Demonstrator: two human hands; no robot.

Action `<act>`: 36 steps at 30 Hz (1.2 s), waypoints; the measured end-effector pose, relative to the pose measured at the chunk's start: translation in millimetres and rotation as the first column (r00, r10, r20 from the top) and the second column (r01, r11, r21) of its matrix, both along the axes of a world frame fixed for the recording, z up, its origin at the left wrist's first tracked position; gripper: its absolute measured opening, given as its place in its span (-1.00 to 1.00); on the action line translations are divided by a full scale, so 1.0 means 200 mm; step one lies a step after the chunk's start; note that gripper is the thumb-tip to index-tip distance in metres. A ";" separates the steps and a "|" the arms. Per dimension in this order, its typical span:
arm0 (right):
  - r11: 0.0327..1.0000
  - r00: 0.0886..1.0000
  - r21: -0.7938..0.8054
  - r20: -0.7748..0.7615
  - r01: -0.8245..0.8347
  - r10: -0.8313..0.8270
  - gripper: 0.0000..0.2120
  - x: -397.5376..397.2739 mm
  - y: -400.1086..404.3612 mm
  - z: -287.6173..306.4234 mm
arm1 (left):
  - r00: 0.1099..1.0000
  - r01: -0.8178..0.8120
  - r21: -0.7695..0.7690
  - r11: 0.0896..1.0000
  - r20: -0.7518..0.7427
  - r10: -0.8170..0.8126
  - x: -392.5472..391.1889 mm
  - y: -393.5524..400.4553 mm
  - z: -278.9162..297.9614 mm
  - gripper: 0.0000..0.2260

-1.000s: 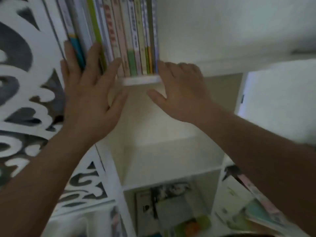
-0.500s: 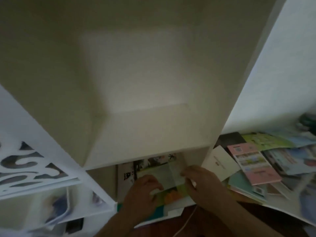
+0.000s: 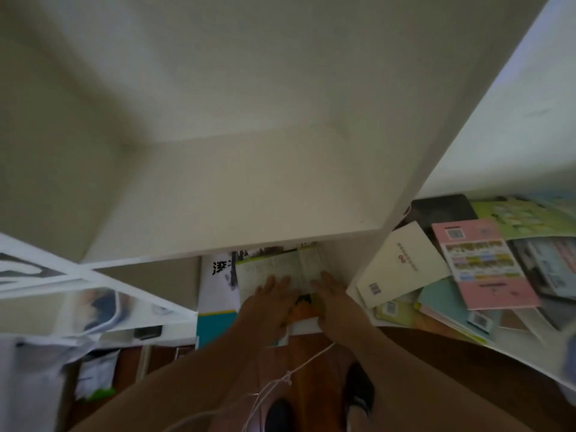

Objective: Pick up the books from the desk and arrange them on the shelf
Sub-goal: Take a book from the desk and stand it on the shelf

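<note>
Both hands are down on the stack of books point(image 3: 274, 272) under the white shelf point(image 3: 237, 194), the landmark here. The left hand point(image 3: 271, 299) lies flat on the pale top cover, fingers stretched forward and spread a little. The right hand point(image 3: 332, 299) sits just beside it, fingers laid forward along the book's right edge; whether they curl around that edge I cannot tell, the picture is blurred. The two hands are close together with a small gap between them, where an orange and dark patch of cover shows.

The stack lies half tucked beneath the shelf's front lip, and a white book with black lettering and a teal band point(image 3: 216, 294) pokes out on its left. The shelf compartment directly above is a bare cream box.

To the right of the shelf's side panel, more books lie fanned across the worktop point(image 3: 467, 363): a cream booklet point(image 3: 402, 265) nearest the panel, a pink one point(image 3: 486, 263) overlapping beyond it, a green cover point(image 3: 526, 218) further back.

A thin white cord point(image 3: 299, 369) dangles between the forearms, below the stack
</note>
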State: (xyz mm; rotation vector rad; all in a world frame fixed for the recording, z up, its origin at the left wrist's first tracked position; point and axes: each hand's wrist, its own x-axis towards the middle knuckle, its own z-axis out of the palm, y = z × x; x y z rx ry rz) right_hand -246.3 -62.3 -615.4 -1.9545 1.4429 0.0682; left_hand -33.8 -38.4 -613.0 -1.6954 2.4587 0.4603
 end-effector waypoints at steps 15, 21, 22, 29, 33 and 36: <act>0.837 0.718 0.350 0.437 0.420 -0.542 -0.64 0.15 -0.02 0.53 | 0.586 -0.546 0.154 0.823 -0.632 0.507 0.32 0.37 0.46 -0.80; 0.499 0.338 0.745 0.376 0.443 -0.863 -0.46 0.09 0.10 0.46 | 0.292 -0.613 0.432 0.661 -0.654 0.698 0.27 0.59 0.43 -0.77; 0.451 0.284 0.776 0.356 0.442 -0.890 -0.40 0.07 0.13 0.45 | 0.242 -0.617 0.464 0.635 -0.656 0.715 0.27 0.61 0.44 -0.78; 0.436 0.355 0.888 0.365 0.143 -0.861 -0.50 0.20 0.40 0.43 | -0.086 -0.606 0.601 0.522 -0.701 0.708 0.34 0.55 0.55 -0.83; 0.577 0.291 0.772 0.506 0.268 -0.812 -0.32 0.33 0.49 0.49 | -0.134 -0.494 0.674 0.549 -0.683 0.718 0.34 0.50 0.63 -0.84; 0.678 0.331 0.626 0.592 0.385 -0.735 -0.18 0.36 0.52 0.56 | -0.142 -0.405 0.739 0.539 -0.633 0.761 0.34 0.52 0.63 -0.63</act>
